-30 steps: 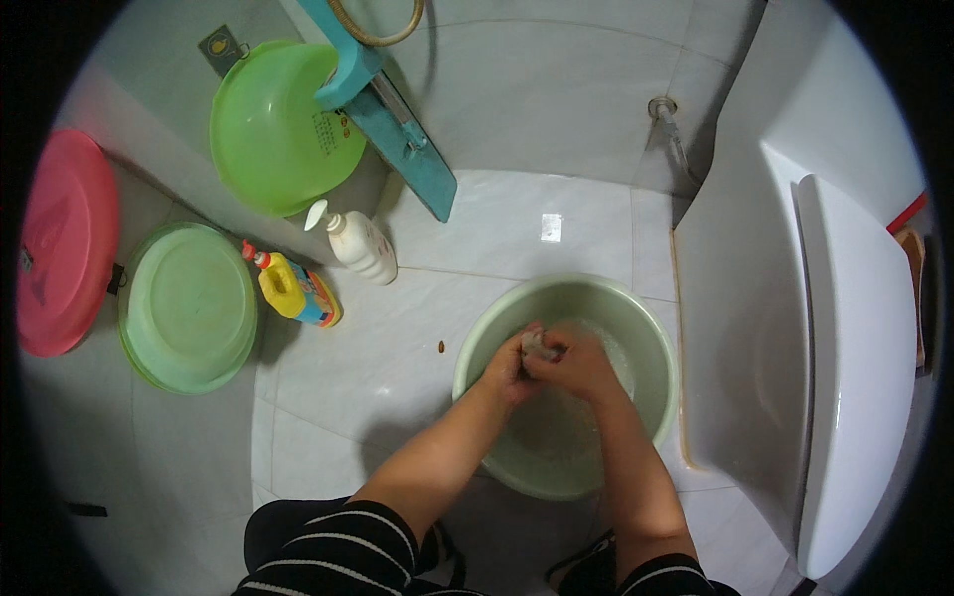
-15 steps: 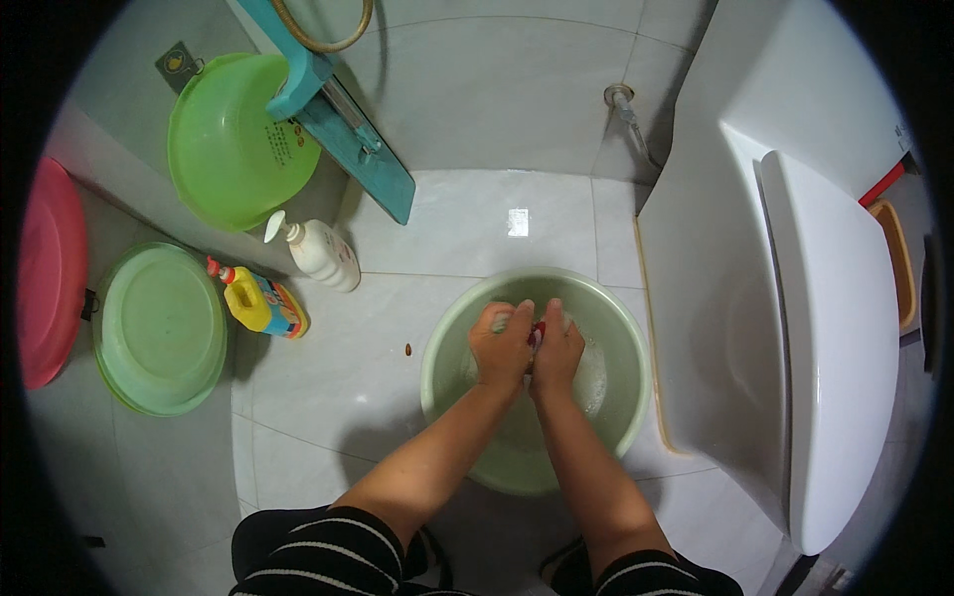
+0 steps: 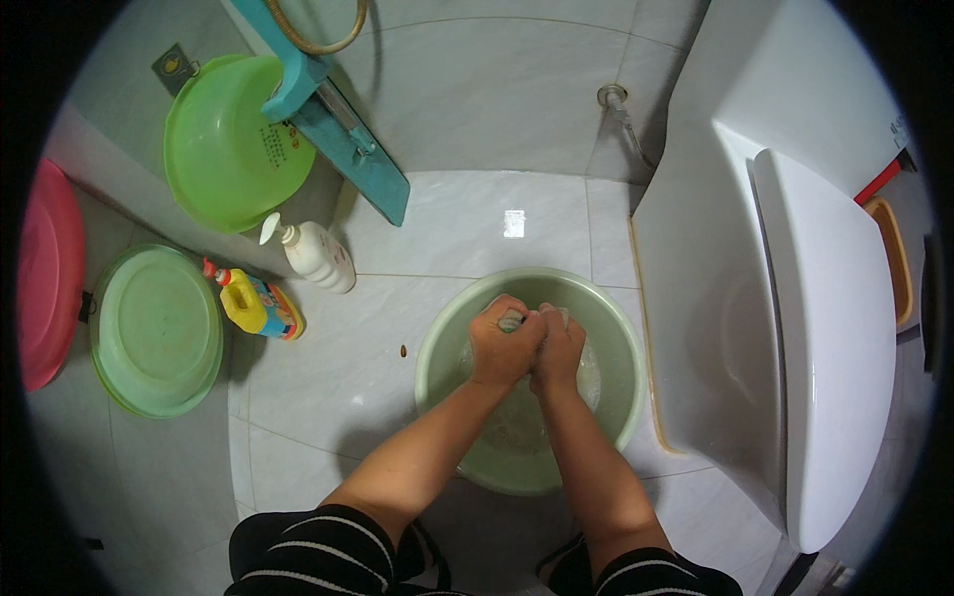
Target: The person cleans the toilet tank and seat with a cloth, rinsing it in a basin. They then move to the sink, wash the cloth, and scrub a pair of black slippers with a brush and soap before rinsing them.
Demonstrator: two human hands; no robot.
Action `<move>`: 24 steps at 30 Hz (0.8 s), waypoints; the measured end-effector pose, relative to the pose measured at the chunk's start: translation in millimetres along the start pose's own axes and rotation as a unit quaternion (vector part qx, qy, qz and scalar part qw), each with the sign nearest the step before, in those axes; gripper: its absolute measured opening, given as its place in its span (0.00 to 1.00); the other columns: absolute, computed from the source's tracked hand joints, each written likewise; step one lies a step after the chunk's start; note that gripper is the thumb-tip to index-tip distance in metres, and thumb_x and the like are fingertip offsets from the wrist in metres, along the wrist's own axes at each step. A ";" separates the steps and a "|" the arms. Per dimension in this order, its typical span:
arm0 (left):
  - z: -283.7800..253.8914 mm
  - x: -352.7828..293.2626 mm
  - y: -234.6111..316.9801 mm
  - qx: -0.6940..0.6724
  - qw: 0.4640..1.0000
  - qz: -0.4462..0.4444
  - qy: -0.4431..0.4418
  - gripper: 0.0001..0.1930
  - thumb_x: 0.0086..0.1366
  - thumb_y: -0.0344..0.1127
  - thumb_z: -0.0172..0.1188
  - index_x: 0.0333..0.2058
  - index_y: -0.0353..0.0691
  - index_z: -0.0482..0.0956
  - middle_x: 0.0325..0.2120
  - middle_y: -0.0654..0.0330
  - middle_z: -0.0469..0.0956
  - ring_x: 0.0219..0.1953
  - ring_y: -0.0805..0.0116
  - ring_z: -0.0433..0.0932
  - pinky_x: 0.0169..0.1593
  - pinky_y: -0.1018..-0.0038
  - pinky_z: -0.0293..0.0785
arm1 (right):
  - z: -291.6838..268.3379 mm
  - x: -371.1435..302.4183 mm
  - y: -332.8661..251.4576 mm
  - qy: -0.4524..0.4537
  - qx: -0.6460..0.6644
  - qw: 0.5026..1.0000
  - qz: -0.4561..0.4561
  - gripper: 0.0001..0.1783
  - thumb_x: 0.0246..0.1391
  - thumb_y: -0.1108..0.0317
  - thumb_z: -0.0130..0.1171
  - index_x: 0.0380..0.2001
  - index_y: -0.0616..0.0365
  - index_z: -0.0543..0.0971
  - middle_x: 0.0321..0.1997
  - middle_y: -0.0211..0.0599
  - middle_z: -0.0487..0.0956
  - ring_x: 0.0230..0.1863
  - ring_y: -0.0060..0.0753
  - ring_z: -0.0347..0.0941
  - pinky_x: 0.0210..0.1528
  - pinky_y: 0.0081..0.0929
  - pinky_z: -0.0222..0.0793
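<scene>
A pale green plastic basin point(image 3: 429, 372) stands on the tiled floor with cloudy, sudsy water point(image 3: 507, 427) in it. Above the water, my left hand point(image 3: 504, 343) is closed round a bunched pale cloth point(image 3: 511, 321), a bit of which pokes out between thumb and fingers. Pressed against it is my right hand point(image 3: 559, 348), its fingers also curled in on the cloth. Most of the cloth is hidden inside the two hands, so its exact kind cannot be made out.
A white toilet point(image 3: 825, 348) rises close on the right. On the left stand a white pump bottle point(image 3: 320, 256) and a yellow detergent bottle point(image 3: 260, 304). Green basins point(image 3: 234, 149) and a pink basin point(image 3: 52, 278) hang at the wall, near a teal board point(image 3: 353, 149).
My hands have curled tighter and turned inward against each other. The red patch that showed between them is now out of sight, and pale cloth shows at the left hand.
</scene>
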State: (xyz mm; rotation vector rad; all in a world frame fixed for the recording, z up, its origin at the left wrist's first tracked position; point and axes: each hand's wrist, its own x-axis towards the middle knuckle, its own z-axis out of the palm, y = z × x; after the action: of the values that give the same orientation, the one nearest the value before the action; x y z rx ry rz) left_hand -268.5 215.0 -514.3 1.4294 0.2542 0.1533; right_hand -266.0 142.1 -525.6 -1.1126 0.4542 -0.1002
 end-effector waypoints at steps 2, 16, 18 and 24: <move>0.7 0.6 1.4 0.010 1.000 0.016 -0.007 0.05 0.50 0.28 0.61 0.22 0.35 0.74 0.16 0.64 0.74 0.21 0.79 0.69 0.25 0.77 0.69 | -0.6 0.8 0.0 0.006 -0.017 1.000 -0.013 0.14 0.52 0.68 0.52 0.15 0.61 0.72 0.18 0.27 0.70 0.20 0.20 0.62 0.23 0.24 0.59; 2.3 0.5 19.4 -0.027 0.998 -0.015 -0.048 0.07 0.51 0.28 0.59 0.20 0.34 0.72 0.14 0.62 0.73 0.18 0.79 0.70 0.20 0.77 0.67 | -2.9 -1.7 -7.8 -0.037 -0.047 0.998 -0.037 0.12 0.52 0.67 0.51 0.16 0.56 0.71 0.16 0.25 0.67 0.18 0.18 0.60 0.19 0.21 0.54; 0.9 0.2 19.9 -0.022 0.998 -0.018 -0.055 0.08 0.53 0.30 0.60 0.20 0.34 0.72 0.15 0.63 0.73 0.18 0.78 0.71 0.21 0.78 0.68 | -0.9 -5.9 -14.6 -0.037 -0.052 0.998 -0.030 0.12 0.52 0.67 0.51 0.17 0.56 0.71 0.17 0.25 0.67 0.19 0.17 0.60 0.20 0.21 0.56; 2.4 14.1 42.7 -0.130 0.979 -0.143 -0.059 0.11 0.59 0.37 0.62 0.35 0.39 0.72 0.26 0.62 0.75 0.25 0.76 0.72 0.27 0.80 0.68 | 10.2 3.9 -34.0 0.009 -0.016 0.994 -0.108 0.15 0.58 0.64 0.51 0.20 0.58 0.72 0.21 0.27 0.72 0.24 0.20 0.65 0.28 0.24 0.63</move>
State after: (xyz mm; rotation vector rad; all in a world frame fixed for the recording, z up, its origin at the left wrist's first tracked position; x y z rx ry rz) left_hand -252.3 222.2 -472.9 1.1231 0.3260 -0.1311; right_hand -253.5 134.3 -493.2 -1.1912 0.3525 -0.2938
